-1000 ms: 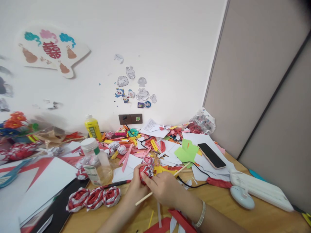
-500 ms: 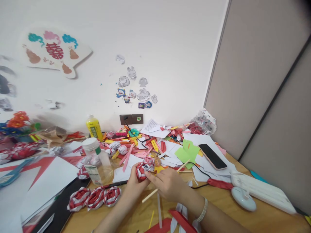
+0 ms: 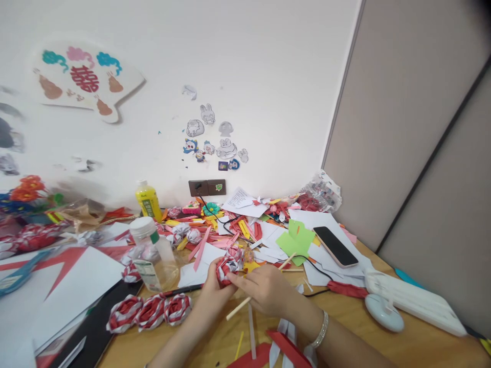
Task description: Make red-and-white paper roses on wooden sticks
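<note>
Lying nearest: red and white paper pieces point(image 3: 287, 348) at the table's near edge, below the hands.
Row by the left forearm: three finished-looking rosettes point(image 3: 149, 313), side by side and touching.
Right hand point(image 3: 268, 290): curled around a pale stick point(image 3: 238, 309) that slants out on both sides; its index finger reaches to the held flower point(image 3: 227, 270).
Left hand point(image 3: 215, 289): pinching that flower at its side, above the table between the two hands; I can't see the fingers behind it.
Flower's look: red and white paper twisted into a round swirl, stripes coiling, edges bunched and uneven.
Behind it: another red-and-white bloom point(image 3: 235, 253); whether they are joined, I can't tell.
Farther back: clear jar point(image 3: 149, 255), dark-screened phone point(image 3: 335, 246), then yellow bottle point(image 3: 148, 201) near the wall.
</note>
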Available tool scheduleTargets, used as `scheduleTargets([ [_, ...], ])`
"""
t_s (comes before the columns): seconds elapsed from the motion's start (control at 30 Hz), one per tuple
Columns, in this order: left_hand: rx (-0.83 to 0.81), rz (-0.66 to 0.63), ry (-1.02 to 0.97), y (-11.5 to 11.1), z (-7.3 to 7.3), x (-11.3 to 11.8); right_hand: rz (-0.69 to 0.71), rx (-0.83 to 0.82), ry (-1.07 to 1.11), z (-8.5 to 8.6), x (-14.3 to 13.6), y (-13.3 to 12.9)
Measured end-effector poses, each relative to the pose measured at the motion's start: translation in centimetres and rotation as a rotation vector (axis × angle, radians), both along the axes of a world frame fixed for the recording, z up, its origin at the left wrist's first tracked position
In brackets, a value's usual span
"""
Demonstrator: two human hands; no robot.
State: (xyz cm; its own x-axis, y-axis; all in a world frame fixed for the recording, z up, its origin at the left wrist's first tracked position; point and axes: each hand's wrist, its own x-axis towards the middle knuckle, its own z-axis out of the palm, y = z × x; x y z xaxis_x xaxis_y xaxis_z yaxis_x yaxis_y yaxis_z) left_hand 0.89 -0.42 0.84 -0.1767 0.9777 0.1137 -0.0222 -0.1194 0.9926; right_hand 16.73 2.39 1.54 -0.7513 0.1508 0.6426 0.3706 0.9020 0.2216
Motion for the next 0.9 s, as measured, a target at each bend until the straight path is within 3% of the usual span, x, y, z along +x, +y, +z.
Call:
scheduleTargets([
  [0.2,-0.022,0.024,-0.026,-0.1,0.7,0.0,-0.025,0.086,-0.016,-0.6,-0.1,0.2],
  [0.4,-0.030,-0.035,-0.059,-0.4,1.1,-0.1,-0.012,0.128,0.107,0.5,0.4,0.0],
  [0.9,-0.025,-0.114,-0.131,-0.3,0.9,-0.2,-0.017,0.103,0.071,0.3,0.3,0.3],
])
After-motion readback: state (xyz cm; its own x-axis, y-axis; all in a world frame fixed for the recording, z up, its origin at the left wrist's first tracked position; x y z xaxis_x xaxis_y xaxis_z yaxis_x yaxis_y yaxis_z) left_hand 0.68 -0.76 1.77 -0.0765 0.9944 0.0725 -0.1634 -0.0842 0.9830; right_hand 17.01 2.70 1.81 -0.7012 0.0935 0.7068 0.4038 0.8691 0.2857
